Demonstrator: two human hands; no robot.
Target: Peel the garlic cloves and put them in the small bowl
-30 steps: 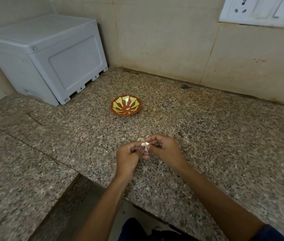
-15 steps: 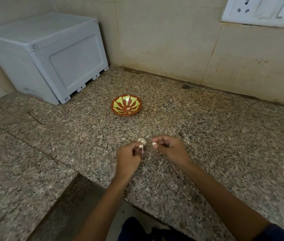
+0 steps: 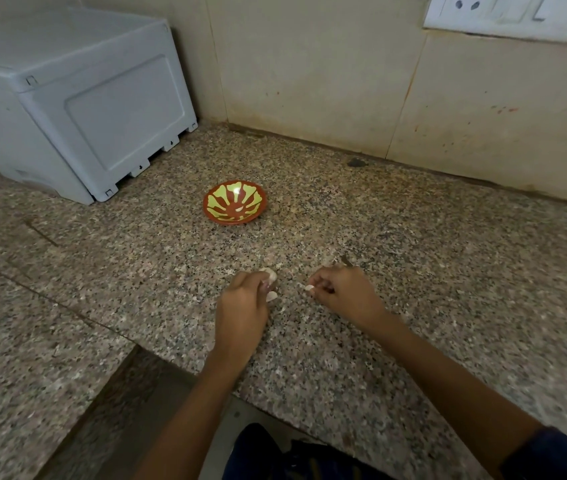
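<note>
A small red bowl (image 3: 234,206) with a yellow leaf pattern stands on the granite counter, well beyond my hands. My left hand (image 3: 242,306) grips garlic cloves (image 3: 270,277); their pale tips show past my curled fingers. My right hand (image 3: 344,292) is a short gap to the right and pinches a small pale piece of garlic (image 3: 308,287) between its fingertips. I cannot tell whether that piece is skin or clove. Both hands hover just above the counter.
A white plastic box (image 3: 77,109) stands at the back left against the wall. A tiled wall with a switch plate (image 3: 510,15) closes the back. The counter (image 3: 448,271) has an inside corner edge near my body at the lower left.
My hands were together working on the garlic and have pulled apart sideways. The right hand has come away with a small pale piece; the left keeps the cloves.
</note>
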